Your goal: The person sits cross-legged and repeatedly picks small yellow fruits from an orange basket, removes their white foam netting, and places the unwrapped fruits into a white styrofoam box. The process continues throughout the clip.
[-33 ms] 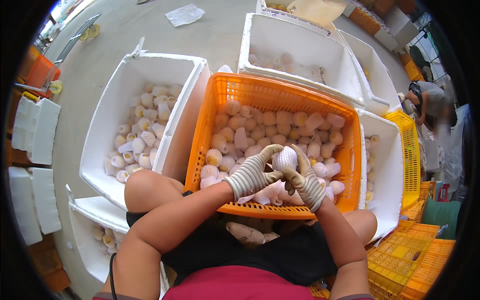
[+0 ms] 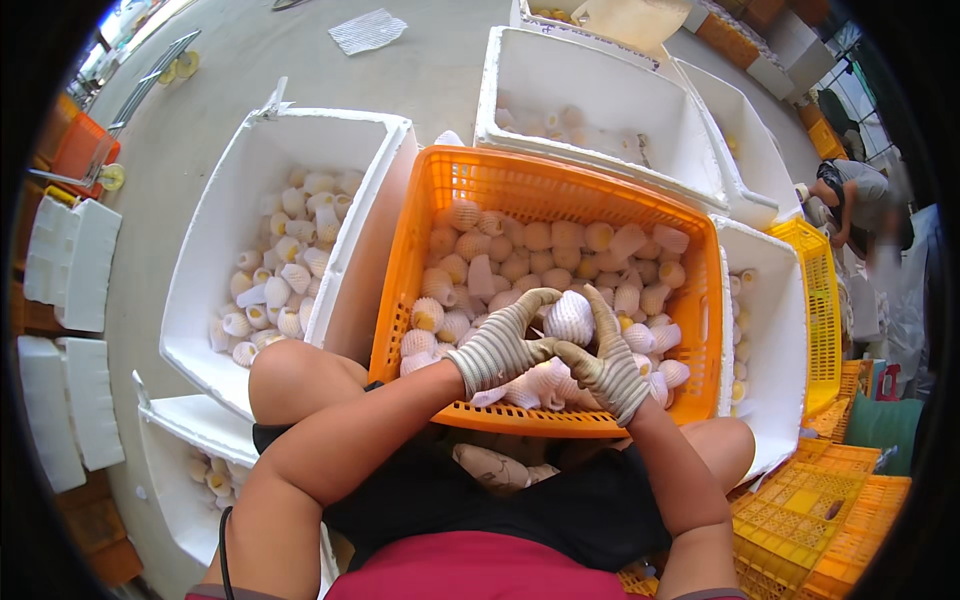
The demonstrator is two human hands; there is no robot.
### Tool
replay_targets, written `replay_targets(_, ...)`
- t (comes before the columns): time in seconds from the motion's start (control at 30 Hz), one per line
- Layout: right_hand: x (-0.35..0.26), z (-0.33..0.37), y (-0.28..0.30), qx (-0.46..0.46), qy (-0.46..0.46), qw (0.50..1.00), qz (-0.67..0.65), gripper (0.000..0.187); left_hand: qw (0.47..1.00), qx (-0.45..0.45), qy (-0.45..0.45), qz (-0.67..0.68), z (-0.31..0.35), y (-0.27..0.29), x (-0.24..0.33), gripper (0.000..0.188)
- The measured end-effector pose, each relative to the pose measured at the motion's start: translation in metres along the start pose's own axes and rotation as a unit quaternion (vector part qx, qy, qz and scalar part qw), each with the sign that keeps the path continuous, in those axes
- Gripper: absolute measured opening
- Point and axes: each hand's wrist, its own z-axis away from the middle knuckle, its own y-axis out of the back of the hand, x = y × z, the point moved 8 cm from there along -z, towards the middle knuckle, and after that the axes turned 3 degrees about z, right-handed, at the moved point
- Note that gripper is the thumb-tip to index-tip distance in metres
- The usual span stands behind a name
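Between my two gloved hands is a round fruit in a white foam net sleeve [image 2: 569,318], above the front part of an orange plastic basket [image 2: 560,172]. My left hand [image 2: 505,345] curls round its left side, and my right hand [image 2: 608,358] has its fingers along the right side. Both thumbs come together just below the fruit. Light striped gloves cover both hands. Beneath them the basket holds many more fruits in foam sleeves [image 2: 515,265], some showing yellow at the open end.
White foam boxes with sleeved fruits stand left [image 2: 185,290], behind [image 2: 610,80] and right [image 2: 775,350] of the basket. Yellow crates [image 2: 800,510] are stacked at lower right. Another person [image 2: 855,200] bends over at far right. A foam sheet [image 2: 368,31] lies on the floor.
My right fingers below the fruit have loosened and straightened, and the thumbs now touch tip to tip. The fruit stays in nearly the same place.
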Motion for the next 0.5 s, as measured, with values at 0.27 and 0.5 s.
replay_targets(0.27,-0.022,0.001,0.009,0.015,0.065,0.914,0.401,0.055,0.995,0.045,0.086,0.037,0.007,-0.001,-0.018,0.036)
replay_targets(0.5,-0.023,-0.009,0.003,0.038,0.117,0.932,0.341,0.013,0.973,0.091,0.177,0.116,0.011,0.012,-0.040,0.029)
